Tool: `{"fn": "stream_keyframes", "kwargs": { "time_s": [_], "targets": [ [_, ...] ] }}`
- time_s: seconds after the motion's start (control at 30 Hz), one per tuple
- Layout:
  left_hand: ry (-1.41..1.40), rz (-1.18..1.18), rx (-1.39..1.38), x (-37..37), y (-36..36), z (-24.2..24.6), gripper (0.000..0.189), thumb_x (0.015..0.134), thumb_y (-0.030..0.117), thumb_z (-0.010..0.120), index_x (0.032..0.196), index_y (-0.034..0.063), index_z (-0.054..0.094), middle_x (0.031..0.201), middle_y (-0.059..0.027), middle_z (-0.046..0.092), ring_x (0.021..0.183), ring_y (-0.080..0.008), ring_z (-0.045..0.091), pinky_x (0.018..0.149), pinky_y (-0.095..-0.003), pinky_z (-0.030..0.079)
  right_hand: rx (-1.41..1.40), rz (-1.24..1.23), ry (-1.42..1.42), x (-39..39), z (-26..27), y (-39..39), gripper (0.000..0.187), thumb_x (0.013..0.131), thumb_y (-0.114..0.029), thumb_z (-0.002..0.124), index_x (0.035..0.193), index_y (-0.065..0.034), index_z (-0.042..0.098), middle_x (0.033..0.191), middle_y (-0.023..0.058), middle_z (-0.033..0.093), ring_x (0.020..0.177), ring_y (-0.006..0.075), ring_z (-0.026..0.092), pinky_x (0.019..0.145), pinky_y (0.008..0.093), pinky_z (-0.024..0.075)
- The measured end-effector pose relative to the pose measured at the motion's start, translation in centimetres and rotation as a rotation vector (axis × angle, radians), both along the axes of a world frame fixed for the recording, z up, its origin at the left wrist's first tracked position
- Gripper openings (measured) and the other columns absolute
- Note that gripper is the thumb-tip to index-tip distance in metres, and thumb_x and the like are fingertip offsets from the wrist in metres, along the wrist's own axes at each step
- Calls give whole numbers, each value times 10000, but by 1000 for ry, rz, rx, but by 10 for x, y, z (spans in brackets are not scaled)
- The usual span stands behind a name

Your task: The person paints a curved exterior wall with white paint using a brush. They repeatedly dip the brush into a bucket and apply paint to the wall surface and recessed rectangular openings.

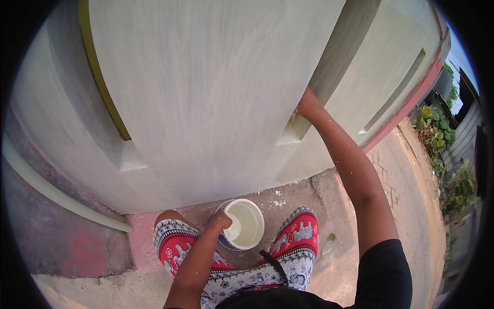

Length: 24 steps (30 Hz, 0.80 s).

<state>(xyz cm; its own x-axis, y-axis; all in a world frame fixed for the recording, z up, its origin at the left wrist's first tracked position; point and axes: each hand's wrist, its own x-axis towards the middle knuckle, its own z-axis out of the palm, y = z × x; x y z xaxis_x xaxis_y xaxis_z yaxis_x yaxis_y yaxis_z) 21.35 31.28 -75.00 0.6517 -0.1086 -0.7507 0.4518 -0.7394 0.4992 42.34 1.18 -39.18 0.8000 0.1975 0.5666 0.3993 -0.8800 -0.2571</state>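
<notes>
My left hand is closed on the rim of a white plastic bucket, which stands tilted a little between my knees with pale liquid, apparently paint, inside. My right hand reaches into a tall narrow recess in the pale painted wall. Its fingers are mostly hidden behind the recess edge, and I cannot tell what they hold. Pale specks dot the right forearm. Streaky brush marks run down the wall.
A second recess with an olive-yellow strip is at left. A pale pipe curves along the lower left. Paint spots mark the concrete ledge at the wall's foot. A paved path and plants lie to the right.
</notes>
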Motion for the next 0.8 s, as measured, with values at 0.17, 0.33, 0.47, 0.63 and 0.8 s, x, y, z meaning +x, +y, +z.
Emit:
{"fn": "stream_keyframes", "kwargs": {
  "time_s": [0.17,0.33,0.47,0.63,0.8],
  "targets": [
    [-137,-71,51,5,2,-11,617,829,145,610,1395,-51,465,1240,-285,628,967,-359,716,654,-414,612,-145,-58,-96,-12,29,3,292,802,-2,611,1083,-27,684,1102,194,684,1014,424,625,829,447,529],
    [-70,-19,34,3,-4,-10,594,827,143,617,1373,-56,494,1235,-285,631,1013,-364,703,706,-420,613,-351,-66,-42,-42,148,-2,202,790,-50,640,977,-25,710,1032,199,688,961,410,634,794,446,528],
    [-92,-47,25,4,-3,-9,574,829,129,605,1355,-74,501,1218,-293,637,910,-356,729,685,-417,614,-547,-104,-69,-60,99,8,192,761,-129,687,926,-38,727,947,201,679,891,389,637,764,428,512],
    [-90,-29,9,6,-2,-10,594,832,138,590,1373,-79,476,1198,-287,649,802,-325,742,654,-407,612,-649,-254,-189,-66,132,-20,201,721,-164,738,886,-50,728,868,170,659,835,354,629,728,423,507],
    [-93,-80,47,2,-4,-4,609,834,146,588,1390,-68,464,1148,-275,674,759,-313,744,620,-404,610,-513,-55,-173,-65,264,-38,191,764,-120,748,755,13,611,648,111,617,603,263,583,574,352,477]
  ]
}}
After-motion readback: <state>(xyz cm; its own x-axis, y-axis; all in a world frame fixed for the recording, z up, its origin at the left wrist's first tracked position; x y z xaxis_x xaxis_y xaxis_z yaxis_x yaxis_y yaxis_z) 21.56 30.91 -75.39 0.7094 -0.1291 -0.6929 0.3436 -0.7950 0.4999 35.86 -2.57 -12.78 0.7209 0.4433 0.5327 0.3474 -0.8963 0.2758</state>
